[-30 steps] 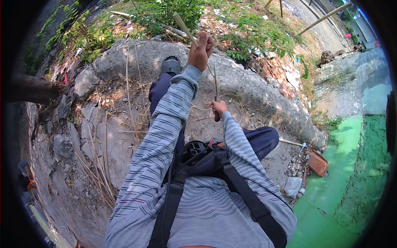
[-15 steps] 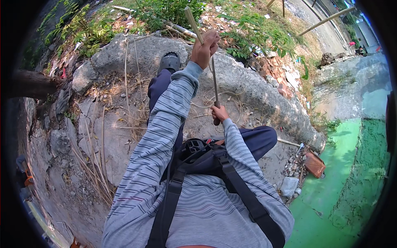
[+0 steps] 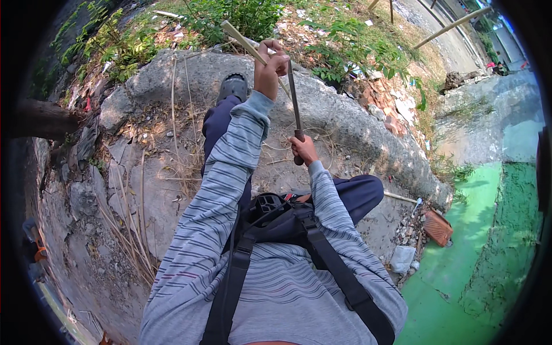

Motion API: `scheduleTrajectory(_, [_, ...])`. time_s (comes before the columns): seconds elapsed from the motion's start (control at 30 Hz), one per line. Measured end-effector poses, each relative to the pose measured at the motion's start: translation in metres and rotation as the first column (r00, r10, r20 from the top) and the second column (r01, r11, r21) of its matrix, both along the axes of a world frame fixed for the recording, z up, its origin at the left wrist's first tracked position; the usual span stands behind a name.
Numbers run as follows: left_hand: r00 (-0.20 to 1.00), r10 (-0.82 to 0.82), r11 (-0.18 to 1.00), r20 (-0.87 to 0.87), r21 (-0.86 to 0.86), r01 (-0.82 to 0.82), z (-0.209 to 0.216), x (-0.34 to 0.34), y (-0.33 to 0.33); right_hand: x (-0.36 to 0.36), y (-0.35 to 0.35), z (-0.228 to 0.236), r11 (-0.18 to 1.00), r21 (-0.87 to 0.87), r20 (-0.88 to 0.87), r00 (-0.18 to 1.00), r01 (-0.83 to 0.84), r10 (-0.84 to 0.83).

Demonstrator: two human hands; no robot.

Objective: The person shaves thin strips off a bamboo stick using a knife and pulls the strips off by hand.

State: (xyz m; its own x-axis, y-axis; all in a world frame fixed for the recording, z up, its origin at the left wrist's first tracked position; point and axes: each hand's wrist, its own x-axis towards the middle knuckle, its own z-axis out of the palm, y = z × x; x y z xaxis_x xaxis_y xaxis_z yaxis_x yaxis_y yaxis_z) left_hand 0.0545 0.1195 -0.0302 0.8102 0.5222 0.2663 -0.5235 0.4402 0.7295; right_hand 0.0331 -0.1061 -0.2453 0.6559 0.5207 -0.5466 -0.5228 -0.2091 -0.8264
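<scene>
My left hand [image 3: 270, 70] is closed around pale bamboo strips [image 3: 244, 40], held out beyond the knees. Their thick ends stick out to the upper left, and a thin length shows below the hand, pointing to the lower right. My right hand [image 3: 306, 150] grips the brown handle of a long knife [image 3: 295, 103]. Its narrow dark blade points up and away, and the tip reaches beside the left hand's fingers. Whether the blade touches the strips I cannot tell.
A rough concrete ledge [image 3: 345, 118] curves across in front, with leafy plants [image 3: 345, 54] and litter behind it. Thin strips [image 3: 135, 215] lie on the ground at left. At right are a reddish-brown block [image 3: 438, 227], a whitish plastic piece [image 3: 402, 259] and a green-coloured surface [image 3: 454, 276].
The bamboo strips have tilted further to the left, and the left hand has moved slightly left and down. The knife has shifted up a little, its blade now clear of the left hand's underside.
</scene>
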Motion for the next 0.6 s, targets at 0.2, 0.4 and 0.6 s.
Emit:
scheduleTrajectory(0.2, [0.983, -0.184, 0.977, 0.022, -0.103, 0.185, 0.005, -0.008, -0.004, -0.007, -0.015, -0.036, 0.998, -0.055, -0.049, 0.998, 0.027, -0.030])
scheduleTrajectory(0.4, [0.990, -0.141, 0.988, 0.010, -0.067, 0.141, -0.001, -0.017, -0.007, -0.021, -0.031, -0.051, 0.983, -0.135, -0.150, 0.978, 0.128, -0.148])
scheduleTrajectory(0.6, [0.999, -0.016, 1.000, -0.029, -0.007, 0.015, 0.001, -0.018, -0.011, -0.018, -0.050, -0.061, 0.977, -0.146, -0.095, 0.980, 0.158, -0.173])
